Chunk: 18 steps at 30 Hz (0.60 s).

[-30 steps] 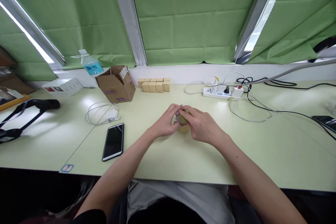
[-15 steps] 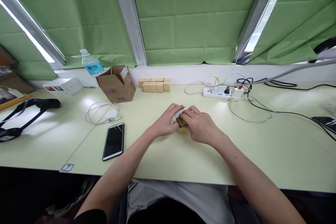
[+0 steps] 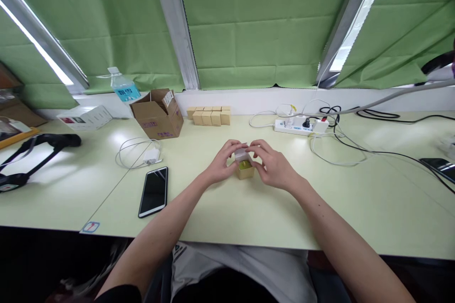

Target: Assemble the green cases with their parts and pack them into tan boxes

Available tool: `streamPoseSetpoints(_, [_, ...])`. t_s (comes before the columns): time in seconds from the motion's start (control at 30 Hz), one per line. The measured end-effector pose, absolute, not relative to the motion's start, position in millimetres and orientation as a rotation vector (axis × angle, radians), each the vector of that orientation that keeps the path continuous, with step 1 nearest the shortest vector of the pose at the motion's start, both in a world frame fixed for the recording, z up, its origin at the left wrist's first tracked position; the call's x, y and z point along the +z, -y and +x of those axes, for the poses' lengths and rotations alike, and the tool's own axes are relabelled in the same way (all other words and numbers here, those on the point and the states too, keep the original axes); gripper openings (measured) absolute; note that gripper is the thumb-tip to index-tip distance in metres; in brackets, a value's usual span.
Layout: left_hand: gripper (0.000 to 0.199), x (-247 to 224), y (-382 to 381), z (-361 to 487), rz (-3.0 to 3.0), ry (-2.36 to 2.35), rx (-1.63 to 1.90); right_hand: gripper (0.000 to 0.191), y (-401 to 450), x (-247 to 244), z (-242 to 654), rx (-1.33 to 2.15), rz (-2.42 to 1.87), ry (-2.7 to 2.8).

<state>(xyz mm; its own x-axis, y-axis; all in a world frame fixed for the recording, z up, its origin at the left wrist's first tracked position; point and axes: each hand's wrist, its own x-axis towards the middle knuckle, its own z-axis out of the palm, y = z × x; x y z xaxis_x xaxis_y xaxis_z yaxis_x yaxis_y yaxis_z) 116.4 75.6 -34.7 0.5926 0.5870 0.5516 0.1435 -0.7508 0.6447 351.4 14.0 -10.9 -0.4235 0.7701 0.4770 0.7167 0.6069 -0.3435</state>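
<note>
A small tan cardboard box (image 3: 246,173) stands on the table between my hands, its white-lined lid (image 3: 242,155) raised at the back. Inside it a yellow-green thing (image 3: 244,164) shows, too small to name. My left hand (image 3: 225,161) grips the box from the left, its thumb on the side and its fingertips at the lid's top. From the right, my right hand (image 3: 272,163) curls round with fingertips on the lid's upper edge and the thumb at the box's right corner.
Several small tan boxes (image 3: 212,117) stand in rows at the back. Left of them are an open brown carton (image 3: 161,120) and a water bottle (image 3: 123,85). A phone (image 3: 153,192) and a white charger (image 3: 151,155) lie left; a power strip (image 3: 295,126) with cables lies right.
My right hand has drawn back from over the box's opening to its right side and up to the lid. The box and its contents now show more fully.
</note>
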Motion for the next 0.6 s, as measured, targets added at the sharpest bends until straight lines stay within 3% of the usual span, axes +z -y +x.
streamPoseSetpoints(0.27, [0.043, -52, -73, 129, 2.233, -0.642, 1.337, 0.021, -35, -39, 351, 0.403, -1.115, 1.918])
streamPoseSetpoints(0.47, [0.026, -50, -73, 127, 2.309, -0.605, 1.337, 0.033, -35, -42, 344, 0.457, -1.028, 1.805])
streamPoseSetpoints(0.6, [0.02, -46, -72, 122, 2.354, -0.536, 1.281, 0.022, -32, -38, 346, 0.404, -0.936, 1.9])
